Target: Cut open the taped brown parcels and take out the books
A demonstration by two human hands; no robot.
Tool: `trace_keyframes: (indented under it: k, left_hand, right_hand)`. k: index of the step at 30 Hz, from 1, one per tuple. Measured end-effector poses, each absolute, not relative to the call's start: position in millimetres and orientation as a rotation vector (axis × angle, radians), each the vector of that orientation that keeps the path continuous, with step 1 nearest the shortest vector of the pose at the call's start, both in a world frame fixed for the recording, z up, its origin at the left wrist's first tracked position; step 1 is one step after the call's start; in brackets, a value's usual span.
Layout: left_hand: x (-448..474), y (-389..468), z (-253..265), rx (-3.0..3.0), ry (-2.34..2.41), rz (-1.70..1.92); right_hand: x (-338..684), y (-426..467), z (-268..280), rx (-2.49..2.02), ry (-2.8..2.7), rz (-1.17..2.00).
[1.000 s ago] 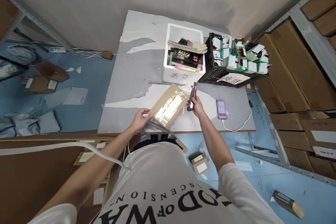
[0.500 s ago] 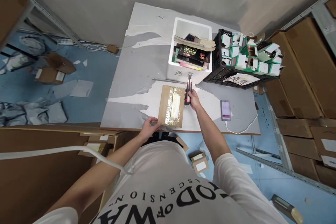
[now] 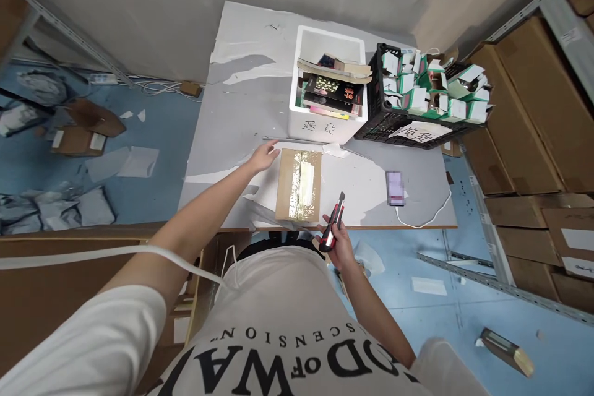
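A small cardboard box lies on the table, with shiny clear tape and a white label along its top. Beside its far left corner is my left hand, fingers stretched out; contact with the box I cannot make out. My right hand grips a red and black utility knife at the table's front edge, just right of the box. The knife points away from me.
Behind the box stands a white foam box of books. A black crate with green-and-white cartons is to its right. A charging phone lies on the table. Shelving with large cartons stands at the right.
My left hand has moved from the box's near left corner to its far left corner. My right hand has drawn the knife back toward me, past the table's front edge.
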State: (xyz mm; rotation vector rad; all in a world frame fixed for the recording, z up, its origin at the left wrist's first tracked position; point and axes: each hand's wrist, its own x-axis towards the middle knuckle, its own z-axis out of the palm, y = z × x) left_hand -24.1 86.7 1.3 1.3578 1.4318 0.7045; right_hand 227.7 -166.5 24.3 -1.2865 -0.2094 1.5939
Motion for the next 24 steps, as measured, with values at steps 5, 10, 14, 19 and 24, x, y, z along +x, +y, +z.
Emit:
trace_keyframes:
  k: [5,10,14,19,24]
  left_hand:
    - [-7,98,-15,1.208,1.330,0.671]
    - [-2,93,-19,1.071,1.287,0.787]
    - [-20,82,-9,1.037,1.339,0.875]
    - [-53,25,1,0.875,1.474,0.997]
    - [-50,-46,5,0.625,1.511,1.085]
  right_hand:
    - [207,-164,22,-1.205,-0.082,1.599]
    - [208,-160,15,-1.215,-0.071,1.536]
    - [233,-135,19,-1.252,-0.206,1.521]
    - [276,-59,35,-1.352,-0.461,1.526]
    - [286,10,41,-1.433,-0.700,1.635]
